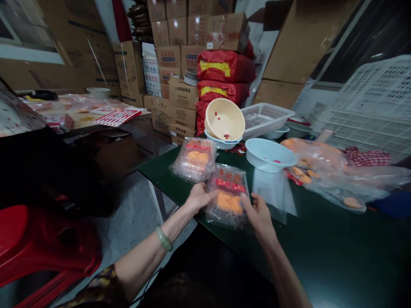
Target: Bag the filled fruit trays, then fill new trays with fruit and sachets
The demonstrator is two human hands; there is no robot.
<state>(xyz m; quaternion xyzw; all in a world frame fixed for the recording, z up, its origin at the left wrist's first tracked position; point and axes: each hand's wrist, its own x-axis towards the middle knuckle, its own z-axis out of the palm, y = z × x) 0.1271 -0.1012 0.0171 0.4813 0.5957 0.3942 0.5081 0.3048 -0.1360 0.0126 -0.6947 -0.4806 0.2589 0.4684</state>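
Left hand: the left hand (199,197) grips the left edge of a clear plastic pack (227,196), with a pale green bangle (164,238) on the wrist.
Right hand: the right hand (259,216) pinches the pack's right edge.
Hands: apart, with the pack held between them.
Pack: a clear plastic bag around a tray of orange pieces, with a red label across its upper part. It sits over the green bench (305,231), and I cannot tell whether it touches the surface.
Second pack: a similar bagged tray (194,159) lies on the bench just beyond the left hand.
Bowls: a cream bowl (224,119) tilts against a pale blue bowl (221,143) beneath it, with red bits inside. Another pale blue bowl (269,155) sits to the right, on a clear bag (272,192).
Bench, right: a heap of plastic bags (314,167) with orange pieces lies beside a red checked cloth (366,157).
Behind: a white plastic basket (266,119) stands on the bench before red sacks (224,68) and stacked cardboard boxes (180,55).
Left side: a red stool (41,244) stands on the floor, and printed red-and-white sheets (117,116) lie on another table.
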